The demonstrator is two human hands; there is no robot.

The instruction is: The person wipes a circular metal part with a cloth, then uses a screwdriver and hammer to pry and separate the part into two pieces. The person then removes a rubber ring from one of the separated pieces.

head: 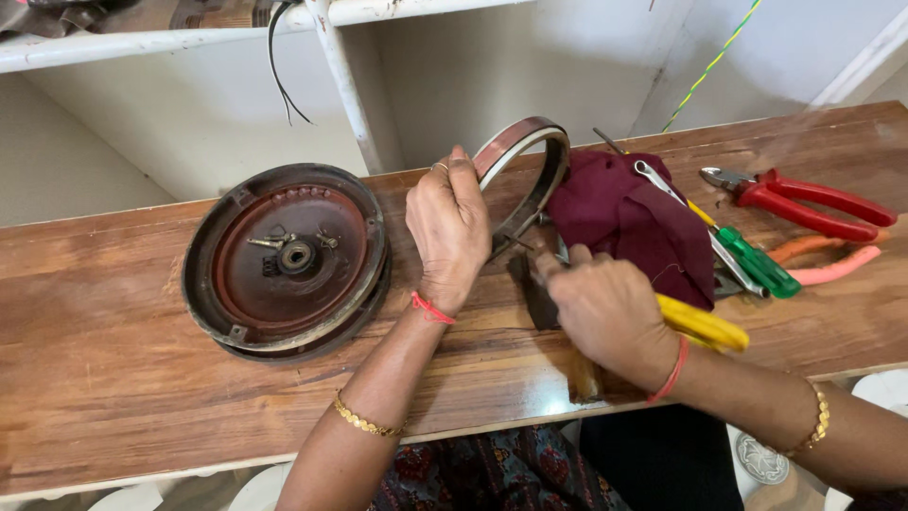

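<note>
Slippage threatens: your left hand grips the upright ring at twelve o'clock while your right hand, clenching a yellow-handled tool, works near those fingers.

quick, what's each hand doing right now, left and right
Left hand: closed on the metal ring, holding it upright on the wooden bench.
Right hand: closed on a yellow-handled tool.

A single head-worn view looks steeply down and forward from above the person's own forearms, close over the wooden bench. It faces a pale wall with a white shelf frame beyond the fingers. The bench edge nearest the wearer runs along the bottom, and the lap shows beneath it.
</note>
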